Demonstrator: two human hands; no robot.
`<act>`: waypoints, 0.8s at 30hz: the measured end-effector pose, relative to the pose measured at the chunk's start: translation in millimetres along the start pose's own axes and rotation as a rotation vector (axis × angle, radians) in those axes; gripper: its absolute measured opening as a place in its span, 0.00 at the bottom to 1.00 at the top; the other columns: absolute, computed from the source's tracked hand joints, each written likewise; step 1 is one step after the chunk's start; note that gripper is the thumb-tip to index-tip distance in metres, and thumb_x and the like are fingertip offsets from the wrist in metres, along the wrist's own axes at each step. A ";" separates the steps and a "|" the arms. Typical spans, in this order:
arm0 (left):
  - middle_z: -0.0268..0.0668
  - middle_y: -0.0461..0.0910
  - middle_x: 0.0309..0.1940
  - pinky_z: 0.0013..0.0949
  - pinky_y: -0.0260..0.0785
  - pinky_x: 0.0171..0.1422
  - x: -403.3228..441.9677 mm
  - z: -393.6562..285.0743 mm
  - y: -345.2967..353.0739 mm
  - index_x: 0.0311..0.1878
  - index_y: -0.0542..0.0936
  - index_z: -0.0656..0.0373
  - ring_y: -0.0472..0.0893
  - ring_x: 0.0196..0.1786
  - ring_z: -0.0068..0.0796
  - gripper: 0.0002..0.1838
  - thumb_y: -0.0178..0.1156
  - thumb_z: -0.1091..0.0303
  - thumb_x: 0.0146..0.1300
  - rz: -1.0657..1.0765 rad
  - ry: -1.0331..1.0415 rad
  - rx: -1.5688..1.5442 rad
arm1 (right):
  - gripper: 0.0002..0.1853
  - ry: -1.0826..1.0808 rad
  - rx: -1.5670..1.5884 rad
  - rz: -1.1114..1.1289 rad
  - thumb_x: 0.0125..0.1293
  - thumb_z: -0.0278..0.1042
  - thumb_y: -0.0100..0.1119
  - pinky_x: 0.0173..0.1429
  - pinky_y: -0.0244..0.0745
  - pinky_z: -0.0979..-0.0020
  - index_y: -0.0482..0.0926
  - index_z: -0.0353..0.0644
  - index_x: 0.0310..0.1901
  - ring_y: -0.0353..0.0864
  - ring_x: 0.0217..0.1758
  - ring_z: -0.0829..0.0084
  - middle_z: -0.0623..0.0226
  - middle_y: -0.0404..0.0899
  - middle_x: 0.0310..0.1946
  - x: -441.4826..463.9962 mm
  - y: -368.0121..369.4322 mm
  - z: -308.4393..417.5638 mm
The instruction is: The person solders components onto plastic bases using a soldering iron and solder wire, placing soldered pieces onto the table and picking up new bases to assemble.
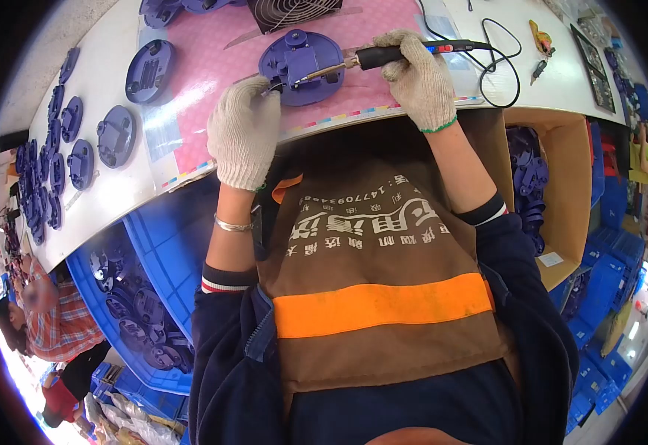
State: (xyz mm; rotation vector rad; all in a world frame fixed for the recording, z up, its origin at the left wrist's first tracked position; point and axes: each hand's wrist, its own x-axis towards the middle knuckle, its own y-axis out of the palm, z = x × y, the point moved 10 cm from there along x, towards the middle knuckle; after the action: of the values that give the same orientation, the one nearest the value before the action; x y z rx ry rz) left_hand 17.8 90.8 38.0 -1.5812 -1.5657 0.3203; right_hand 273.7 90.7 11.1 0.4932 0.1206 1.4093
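Observation:
My right hand (419, 80), in a white knitted glove, is closed round the handle of a soldering iron (383, 56). The iron's metal tip points left and down over a purple round plastic part (322, 53) on the pink mat. My left hand (245, 132), also gloved, is at the lower left edge of that part, with its fingertips pinched together near a small dark piece. What the fingertips grip is too small to make out. Left of the part lies another purple housing (150, 72) on the mat's edge.
A black fan (294, 10) stands behind the part. The iron's cable (518, 74) loops at the right. Many purple parts (81, 165) cover the left table. A blue crate (168, 297) and a cardboard box (561, 185) hold more parts. People (64, 315) are at lower left.

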 end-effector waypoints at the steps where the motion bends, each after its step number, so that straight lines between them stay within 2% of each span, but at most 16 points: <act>1: 0.36 0.83 0.39 0.29 0.71 0.48 -0.6 1.2 -0.3 0.51 0.79 0.59 0.80 0.40 0.25 0.15 0.61 0.70 0.60 -0.002 -0.010 -0.024 | 0.12 0.002 0.020 -0.002 0.66 0.31 0.56 0.33 0.76 0.73 0.77 0.31 0.46 0.80 0.45 0.64 0.54 0.80 0.41 0.2 -0.2 -0.3; 5: 0.34 0.80 0.36 0.28 0.71 0.45 -7.4 1.9 -7.8 0.51 0.78 0.61 0.78 0.39 0.20 0.15 0.61 0.70 0.61 -0.015 -0.110 -0.192 | 0.11 0.003 0.086 -0.047 0.66 0.30 0.55 0.32 0.73 0.74 0.77 0.31 0.44 0.79 0.43 0.66 0.55 0.80 0.41 2.4 -8.0 -2.5; 12: 0.35 0.77 0.35 0.24 0.74 0.42 -22.3 25.5 -7.2 0.57 0.71 0.66 0.76 0.37 0.19 0.17 0.49 0.70 0.68 0.056 -0.319 -0.526 | 0.11 0.059 0.167 -0.143 0.66 0.29 0.54 0.35 0.71 0.76 0.76 0.32 0.45 0.76 0.44 0.69 0.56 0.78 0.44 4.0 -53.3 6.0; 15: 0.35 0.77 0.36 0.24 0.74 0.40 -25.9 22.4 -3.8 0.56 0.71 0.66 0.76 0.36 0.19 0.16 0.50 0.71 0.67 0.127 -0.533 -0.553 | 0.12 0.069 0.289 -0.248 0.71 0.31 0.47 0.33 0.63 0.83 0.71 0.30 0.47 0.64 0.32 0.80 0.60 0.75 0.44 -2.2 -65.4 14.3; 16: 0.35 0.77 0.36 0.24 0.74 0.40 -24.0 21.2 -0.5 0.57 0.71 0.66 0.76 0.36 0.19 0.17 0.51 0.70 0.66 0.194 -0.508 -0.472 | 0.12 0.105 0.428 -0.281 0.70 0.31 0.49 0.35 0.64 0.83 0.71 0.31 0.48 0.61 0.29 0.80 0.60 0.74 0.44 -2.6 -68.5 10.8; 18: 0.35 0.78 0.36 0.24 0.74 0.42 -21.4 22.8 5.2 0.57 0.71 0.67 0.76 0.36 0.19 0.20 0.55 0.70 0.64 0.326 -0.458 -0.305 | 0.12 0.095 0.499 -0.259 0.70 0.32 0.51 0.35 0.65 0.83 0.71 0.31 0.48 0.62 0.30 0.79 0.60 0.74 0.44 -2.1 -70.1 10.1; 19: 0.37 0.78 0.39 0.26 0.73 0.44 -18.1 17.5 3.6 0.58 0.70 0.67 0.77 0.39 0.22 0.22 0.57 0.68 0.62 0.327 -0.402 -0.216 | 0.12 0.091 0.536 -0.249 0.69 0.32 0.52 0.36 0.65 0.83 0.72 0.32 0.48 0.63 0.30 0.79 0.60 0.74 0.44 -2.2 -70.7 8.9; 21: 0.41 0.78 0.43 0.30 0.73 0.49 -13.2 4.9 1.8 0.59 0.69 0.67 0.77 0.44 0.27 0.28 0.63 0.65 0.57 0.328 -0.290 -0.036 | 0.12 0.034 0.471 -0.225 0.68 0.32 0.54 0.36 0.66 0.83 0.72 0.32 0.48 0.63 0.30 0.79 0.59 0.74 0.45 -1.8 -71.7 12.4; 22: 0.44 0.77 0.45 0.35 0.72 0.50 -6.9 -5.3 -1.9 0.60 0.68 0.66 0.77 0.45 0.34 0.32 0.65 0.62 0.53 0.249 -0.170 0.029 | 0.12 0.006 0.438 -0.216 0.68 0.32 0.55 0.36 0.66 0.83 0.72 0.32 0.48 0.63 0.30 0.78 0.59 0.74 0.45 -2.7 -72.7 14.2; 24: 0.49 0.76 0.49 0.44 0.70 0.51 2.4 -25.6 -3.2 0.62 0.65 0.63 0.77 0.49 0.46 0.41 0.69 0.57 0.46 0.089 0.070 0.151 | 0.12 -0.117 0.028 -0.189 0.68 0.32 0.56 0.37 0.66 0.82 0.73 0.33 0.47 0.65 0.32 0.78 0.59 0.74 0.45 -2.7 -76.1 27.3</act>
State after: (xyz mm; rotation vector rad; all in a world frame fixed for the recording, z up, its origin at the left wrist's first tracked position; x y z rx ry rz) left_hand 34.1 82.5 56.3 -1.5305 -1.3882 0.4177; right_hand 352.8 75.0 4.6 0.5717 0.0900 1.1931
